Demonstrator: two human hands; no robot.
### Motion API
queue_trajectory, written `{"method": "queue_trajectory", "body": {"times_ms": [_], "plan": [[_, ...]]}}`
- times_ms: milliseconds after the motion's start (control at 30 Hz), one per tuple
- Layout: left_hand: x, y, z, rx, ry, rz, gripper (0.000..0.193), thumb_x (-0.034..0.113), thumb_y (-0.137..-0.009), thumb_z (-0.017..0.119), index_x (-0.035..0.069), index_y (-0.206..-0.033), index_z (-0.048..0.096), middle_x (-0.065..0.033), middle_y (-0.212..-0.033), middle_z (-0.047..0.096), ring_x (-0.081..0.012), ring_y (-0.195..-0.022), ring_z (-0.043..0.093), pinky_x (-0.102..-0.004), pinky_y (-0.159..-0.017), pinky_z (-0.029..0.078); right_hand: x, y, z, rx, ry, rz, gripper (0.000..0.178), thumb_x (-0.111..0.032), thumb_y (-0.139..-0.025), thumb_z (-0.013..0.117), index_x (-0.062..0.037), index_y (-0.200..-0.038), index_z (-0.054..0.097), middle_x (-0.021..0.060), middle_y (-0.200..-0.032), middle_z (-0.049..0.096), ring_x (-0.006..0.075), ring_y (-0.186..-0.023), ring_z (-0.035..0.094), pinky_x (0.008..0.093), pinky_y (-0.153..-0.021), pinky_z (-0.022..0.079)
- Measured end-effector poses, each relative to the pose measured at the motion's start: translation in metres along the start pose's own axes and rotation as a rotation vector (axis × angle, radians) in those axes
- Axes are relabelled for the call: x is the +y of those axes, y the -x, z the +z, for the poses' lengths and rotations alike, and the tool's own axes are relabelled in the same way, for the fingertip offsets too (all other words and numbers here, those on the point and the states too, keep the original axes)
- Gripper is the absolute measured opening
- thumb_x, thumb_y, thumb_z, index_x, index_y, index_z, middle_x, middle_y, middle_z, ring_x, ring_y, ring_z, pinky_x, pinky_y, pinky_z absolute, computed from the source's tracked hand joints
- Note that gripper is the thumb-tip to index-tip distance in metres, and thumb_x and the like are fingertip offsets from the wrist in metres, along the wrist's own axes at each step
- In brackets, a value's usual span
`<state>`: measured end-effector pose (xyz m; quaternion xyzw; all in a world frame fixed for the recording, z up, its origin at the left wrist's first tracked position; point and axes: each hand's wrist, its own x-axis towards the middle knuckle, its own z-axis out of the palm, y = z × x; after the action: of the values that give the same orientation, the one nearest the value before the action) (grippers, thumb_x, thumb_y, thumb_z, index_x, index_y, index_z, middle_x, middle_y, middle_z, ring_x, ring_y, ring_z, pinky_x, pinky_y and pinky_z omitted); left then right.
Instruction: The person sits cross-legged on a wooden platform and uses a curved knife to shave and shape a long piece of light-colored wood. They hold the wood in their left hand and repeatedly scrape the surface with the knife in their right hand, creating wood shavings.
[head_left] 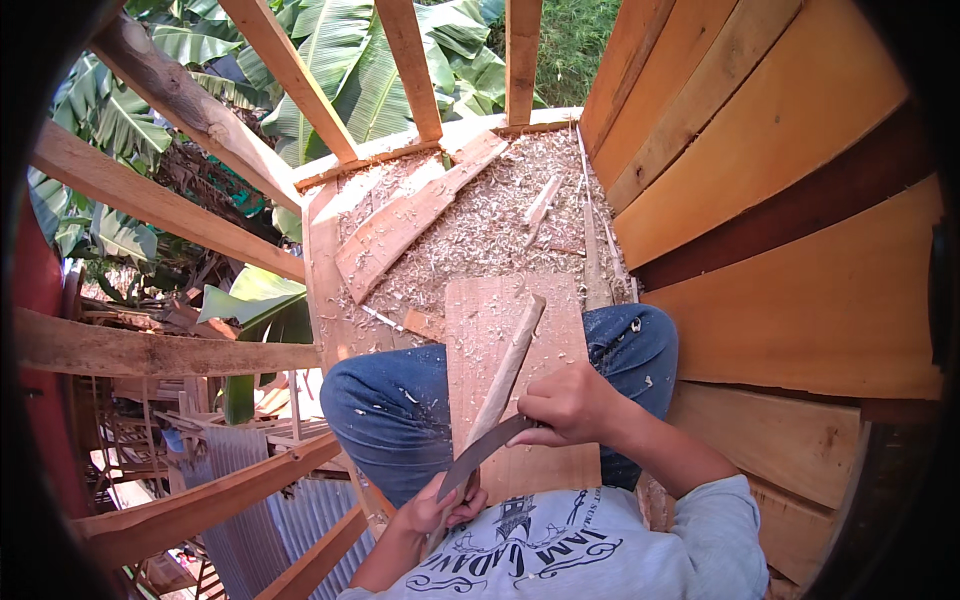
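Observation:
A pale, partly shaved wooden stick (510, 362) slants over a flat board (535, 462) on my lap, its far end pointing away from me. My left hand (449, 503) is closed around the stick's near end, close to my shirt. My right hand (570, 403) grips the right end of a dark, curved knife blade (482, 456). That blade crosses the stick just above my left fingers, and its left end reaches beside my left hand. Whether the blade has a handle is hidden by my right hand.
Wood shavings (480, 235) cover the floor ahead, with a loose plank (420, 225) and offcuts among them. Wooden rails (190, 345) stand along the left and far sides. A plank wall (770, 290) closes the right. Banana leaves (350, 70) grow beyond the rails.

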<state>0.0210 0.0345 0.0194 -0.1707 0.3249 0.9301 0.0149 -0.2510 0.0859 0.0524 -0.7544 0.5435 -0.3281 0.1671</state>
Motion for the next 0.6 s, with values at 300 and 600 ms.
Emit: {"method": "queue_trajectory", "body": {"times_ms": [300, 600], "plan": [[0.006, 0.001, 0.007, 0.078, 0.017, -0.014, 0.056, 0.062, -0.083, 0.051, 0.008, -0.080, 0.037, 0.0006, -0.054, 0.034, -0.0060, -0.043, 0.029, -0.0207, -0.041, 0.023, 0.015, -0.005, 0.005, 0.428, -0.262, 0.457, 0.039, -0.038, -0.081, 0.067, -0.0033, -0.067, 0.055, 0.0117, -0.055, 0.050, 0.0274, -0.046, 0.052, 0.0357, -0.044, 0.040], [-0.003, -0.005, 0.002, 0.050, -0.034, 0.030, 0.055, 0.061, -0.088, 0.041, 0.007, -0.082, 0.036, -0.0010, -0.060, 0.035, -0.0054, -0.045, 0.028, -0.0204, -0.037, 0.023, 0.045, 0.000, -0.019, 0.300, 0.064, 0.408, 0.037, -0.034, -0.078, 0.069, -0.0072, -0.062, 0.050, 0.0082, -0.054, 0.049, 0.0236, -0.048, 0.056, 0.0335, -0.043, 0.042]]}}
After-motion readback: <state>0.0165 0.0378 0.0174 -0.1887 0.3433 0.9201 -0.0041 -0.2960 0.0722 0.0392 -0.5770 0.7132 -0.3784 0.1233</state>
